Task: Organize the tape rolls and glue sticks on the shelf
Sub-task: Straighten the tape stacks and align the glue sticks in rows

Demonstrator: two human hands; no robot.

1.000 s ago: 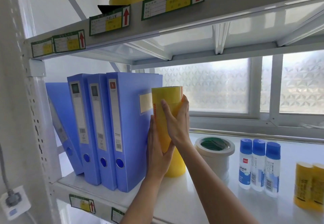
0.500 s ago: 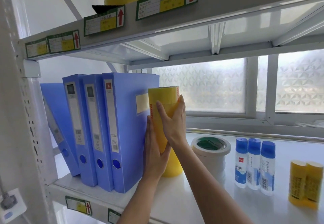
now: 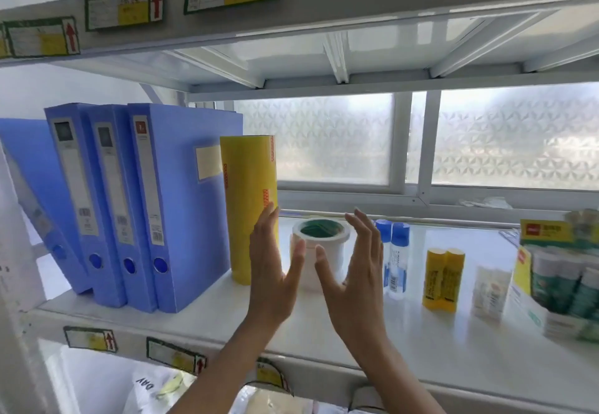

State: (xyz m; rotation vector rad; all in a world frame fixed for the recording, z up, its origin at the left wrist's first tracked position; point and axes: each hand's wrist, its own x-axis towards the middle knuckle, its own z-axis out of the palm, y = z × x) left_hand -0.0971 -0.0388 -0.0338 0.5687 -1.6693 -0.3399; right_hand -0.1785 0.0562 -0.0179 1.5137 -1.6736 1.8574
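1. Reaching up from under the front edge of the white metal shelf [image 3: 421,348] with both bare forearms.
2. Holding the left hand [image 3: 274,271] released, fingers straight and grasping nothing, just left of the squat white tape roll with a green core [image 3: 334,251]; fingertips overlapping the lower part of the tall yellow cylinder of stacked tape [image 3: 249,186].
3. Holding the right hand [image 3: 353,271] released too, palm turned inward, just right of that white roll; not showing clearly whether either thumb is touching it.
4. Bracketing the white roll, standing upright on the shelf, between the two palms.
5. Looking beyond the left hand at the yellow cylinder, standing upright against the rightmost of the blue plastic box files [image 3: 181,202].
6. Looking beyond the right hand at clear glue bottles with blue caps [image 3: 397,251], partly hidden, then two yellow glue sticks [image 3: 442,280] side by side and touching, then a blurred open carton of green-and-white tubes [image 3: 523,284] at the right edge.
7. Facing a frosted patterned window [image 3: 324,141] at the back.
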